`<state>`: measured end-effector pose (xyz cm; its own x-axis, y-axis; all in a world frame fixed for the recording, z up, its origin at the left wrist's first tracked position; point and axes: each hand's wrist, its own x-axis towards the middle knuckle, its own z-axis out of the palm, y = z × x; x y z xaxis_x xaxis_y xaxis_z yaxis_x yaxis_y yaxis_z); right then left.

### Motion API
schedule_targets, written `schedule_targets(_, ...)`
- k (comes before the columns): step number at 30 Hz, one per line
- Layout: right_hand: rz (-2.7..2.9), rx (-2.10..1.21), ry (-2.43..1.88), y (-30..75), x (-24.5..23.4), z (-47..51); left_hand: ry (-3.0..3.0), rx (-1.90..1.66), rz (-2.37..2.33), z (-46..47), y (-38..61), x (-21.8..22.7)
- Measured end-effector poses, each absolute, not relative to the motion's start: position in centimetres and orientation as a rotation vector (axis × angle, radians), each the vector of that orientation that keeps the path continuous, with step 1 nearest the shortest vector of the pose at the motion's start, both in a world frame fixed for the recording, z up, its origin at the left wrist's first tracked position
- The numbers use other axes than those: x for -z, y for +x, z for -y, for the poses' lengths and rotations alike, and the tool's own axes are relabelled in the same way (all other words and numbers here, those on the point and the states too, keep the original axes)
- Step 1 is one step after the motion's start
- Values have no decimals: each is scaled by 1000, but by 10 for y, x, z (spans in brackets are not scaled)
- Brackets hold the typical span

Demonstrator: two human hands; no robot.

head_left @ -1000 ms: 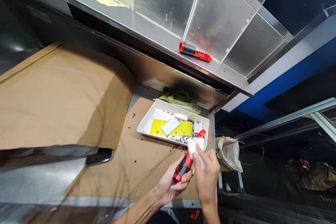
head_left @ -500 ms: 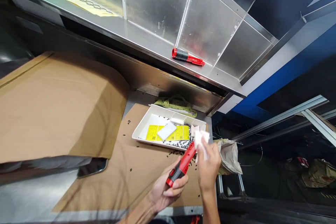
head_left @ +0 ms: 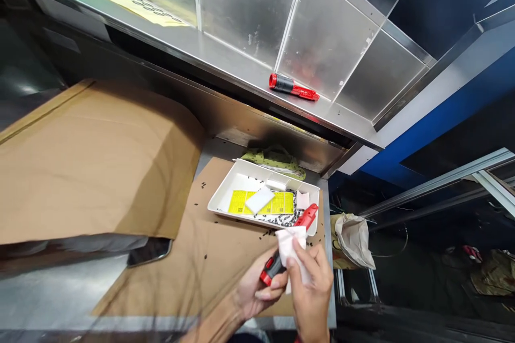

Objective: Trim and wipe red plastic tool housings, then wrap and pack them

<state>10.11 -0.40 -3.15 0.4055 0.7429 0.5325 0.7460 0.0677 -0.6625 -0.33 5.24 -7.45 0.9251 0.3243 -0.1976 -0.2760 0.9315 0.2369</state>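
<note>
My left hand (head_left: 255,289) is closed around the black grip end of a red-and-black plastic tool housing (head_left: 307,216). Its red end points up and right, over the near right corner of a white tray (head_left: 220,208). Pinched in the fingers of my right hand (head_left: 311,286) is a white cloth or wipe (head_left: 290,244), laid across the middle of the housing and hiding that stretch. In the tray are yellow label sheets (head_left: 284,203), a white block (head_left: 259,201), a folded pale pink piece (head_left: 302,201) and many small black bits.
A similar red-and-black housing (head_left: 293,87) lies on the metal ledge above. Brown cardboard (head_left: 169,284) covers the bench, with scattered black bits. A large cardboard box (head_left: 96,161) stands left. A green patterned bag (head_left: 276,161) sits behind the tray, an open paper bag (head_left: 353,241) to the right.
My right hand has brought the cloth from the far red tip down to the middle of the housing, nearer my left hand. The red tip is now uncovered. The view has shifted slightly.
</note>
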Motion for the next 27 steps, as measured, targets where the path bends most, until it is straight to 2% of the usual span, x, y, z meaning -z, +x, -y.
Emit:
schedule_targets(5,1333,158,-1745,136,30,-4,551,-193,-483,-49,0,67)
schedule_targets(10,1474,-32,-1615,121,43,15,696,-212,-622,-52,4,68)
schedule_targets(18,1407,74,-1741,128,50,7,714,-281,-564,-53,-2,68)
schedule_targets(21,1423,39,-1706,122,52,10,852,-290,-618,-51,-1,73)
schedule_targets(27,1307,140,-1899,134,41,-5,1040,-439,-594,-44,2,80)
